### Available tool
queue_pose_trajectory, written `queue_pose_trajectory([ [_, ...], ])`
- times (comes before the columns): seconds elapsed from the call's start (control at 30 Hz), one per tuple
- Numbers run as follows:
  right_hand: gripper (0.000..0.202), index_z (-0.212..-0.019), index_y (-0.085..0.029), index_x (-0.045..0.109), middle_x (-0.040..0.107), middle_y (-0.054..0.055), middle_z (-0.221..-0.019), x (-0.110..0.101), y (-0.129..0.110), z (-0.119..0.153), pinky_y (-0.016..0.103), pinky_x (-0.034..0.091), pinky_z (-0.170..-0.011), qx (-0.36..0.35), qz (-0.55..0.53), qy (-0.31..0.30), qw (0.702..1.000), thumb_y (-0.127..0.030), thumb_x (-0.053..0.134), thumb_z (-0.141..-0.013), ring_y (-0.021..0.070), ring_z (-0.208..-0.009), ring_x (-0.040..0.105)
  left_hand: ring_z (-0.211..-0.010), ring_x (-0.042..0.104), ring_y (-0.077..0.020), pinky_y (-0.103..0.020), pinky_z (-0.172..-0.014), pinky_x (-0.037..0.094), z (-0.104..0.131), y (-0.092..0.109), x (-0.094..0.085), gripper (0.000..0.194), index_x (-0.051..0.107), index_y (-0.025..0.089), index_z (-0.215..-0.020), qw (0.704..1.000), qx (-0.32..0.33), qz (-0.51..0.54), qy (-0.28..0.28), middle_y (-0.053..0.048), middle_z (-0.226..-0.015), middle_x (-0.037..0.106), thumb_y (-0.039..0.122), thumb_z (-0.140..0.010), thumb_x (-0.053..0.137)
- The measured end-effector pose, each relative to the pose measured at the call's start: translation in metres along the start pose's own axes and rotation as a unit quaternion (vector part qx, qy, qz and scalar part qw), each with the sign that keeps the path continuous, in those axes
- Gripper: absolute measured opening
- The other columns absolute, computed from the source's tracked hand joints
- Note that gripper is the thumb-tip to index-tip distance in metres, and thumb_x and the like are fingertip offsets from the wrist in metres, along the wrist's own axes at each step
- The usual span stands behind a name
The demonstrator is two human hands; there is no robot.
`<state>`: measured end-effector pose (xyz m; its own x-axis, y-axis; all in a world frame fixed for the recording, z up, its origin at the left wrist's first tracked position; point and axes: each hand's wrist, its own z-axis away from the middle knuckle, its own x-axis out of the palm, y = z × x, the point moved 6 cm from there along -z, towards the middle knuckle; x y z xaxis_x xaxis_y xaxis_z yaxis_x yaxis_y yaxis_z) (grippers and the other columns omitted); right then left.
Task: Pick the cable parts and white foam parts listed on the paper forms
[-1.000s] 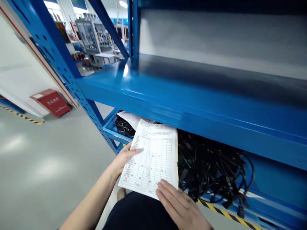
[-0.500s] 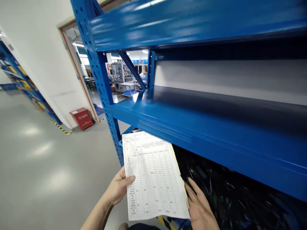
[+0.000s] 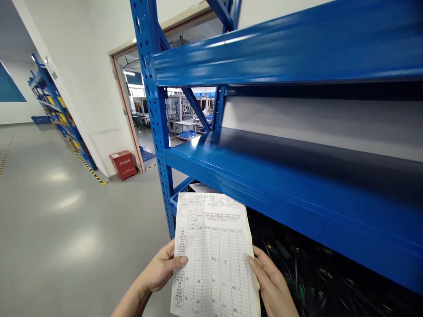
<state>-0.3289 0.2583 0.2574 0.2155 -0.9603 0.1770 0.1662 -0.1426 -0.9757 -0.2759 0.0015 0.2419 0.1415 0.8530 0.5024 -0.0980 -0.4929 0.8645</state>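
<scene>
A printed form sheet [image 3: 213,259] with a table of rows and columns stands upright in front of me at the bottom centre. My left hand [image 3: 161,269] grips its left edge, thumb on the front. My right hand [image 3: 271,284] holds its right edge from the side and behind. Behind the sheet, on the low shelf level, lies a dark tangle of black cables [image 3: 307,277], partly hidden and blurred.
A blue steel rack fills the right side: a bare middle shelf [image 3: 264,176], an upper shelf beam [image 3: 280,48] and a perforated upright [image 3: 158,132]. Grey floor [image 3: 66,229] spreads to the left. A red box [image 3: 124,164] stands by a doorway; more racks [image 3: 62,114] line the far left.
My view has risen from the low cable shelf to the rack's middle and upper shelves. The sheet has come up with both hands and now stands straighter, my right hand moved to its side edge.
</scene>
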Motion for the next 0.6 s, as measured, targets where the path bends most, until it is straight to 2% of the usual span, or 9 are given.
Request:
queue_pose_trajectory([
  [0.13, 0.051, -0.125, -0.026, 0.067, 0.065, 0.009, -0.130, 0.006, -0.006, 0.003, 0.043, 0.054, -0.096, -0.022, -0.017, 0.016, 0.999, -0.053, 0.072, -0.082, 0.0333, -0.120, 0.058, -0.120, 0.062, -0.0285, -0.043, -0.101, 0.048, 0.003, 0.001, 0.002, 0.043, 0.067, 0.030, -0.126, 1.000, -0.006, -0.001, -0.005, -0.008, -0.127, 0.068, 0.022, -0.084, 0.073],
  [0.3, 0.049, -0.129, -0.026, 0.064, 0.064, 0.009, -0.131, 0.005, 0.002, 0.003, 0.041, 0.052, -0.097, -0.004, -0.011, -0.028, 1.000, -0.050, 0.069, -0.087, 0.0311, -0.120, 0.059, -0.119, 0.062, -0.0292, -0.044, -0.100, 0.048, 0.005, -0.003, 0.001, 0.044, 0.066, 0.029, -0.127, 1.000, -0.014, -0.002, -0.007, -0.009, -0.127, 0.068, 0.023, -0.083, 0.074],
  [0.6, 0.047, -0.132, -0.024, 0.062, 0.064, 0.009, -0.132, 0.009, 0.001, 0.004, 0.045, 0.047, -0.107, -0.012, -0.012, -0.041, 0.999, -0.046, 0.066, -0.090, 0.0279, -0.119, 0.061, -0.124, 0.059, -0.0315, -0.046, -0.102, 0.048, 0.005, -0.013, -0.002, 0.043, 0.066, 0.028, -0.127, 0.999, -0.053, 0.003, -0.011, -0.010, -0.129, 0.067, 0.023, -0.085, 0.072],
])
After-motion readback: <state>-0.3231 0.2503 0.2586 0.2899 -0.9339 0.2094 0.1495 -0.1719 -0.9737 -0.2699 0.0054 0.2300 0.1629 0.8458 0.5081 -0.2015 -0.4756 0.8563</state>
